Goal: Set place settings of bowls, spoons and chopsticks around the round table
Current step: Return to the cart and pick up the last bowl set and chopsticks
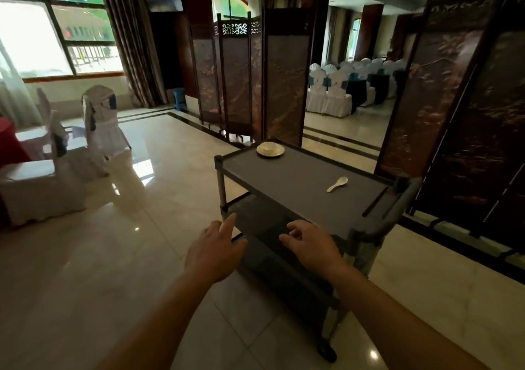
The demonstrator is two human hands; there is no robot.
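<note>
Here, the bowl [270,147] sits on a saucer [279,153] at the far end of the cart [284,190], the spoon [337,184] well apart from it. The left hand [214,251] and right hand [309,246] hover empty beside the cart, fingers loose.

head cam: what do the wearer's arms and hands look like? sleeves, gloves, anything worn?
Left hand and right hand: bare, no gloves, no rings that I can see. Left forearm and right forearm: bare down to the frame edge, no sleeves, watch or bands visible.
</note>
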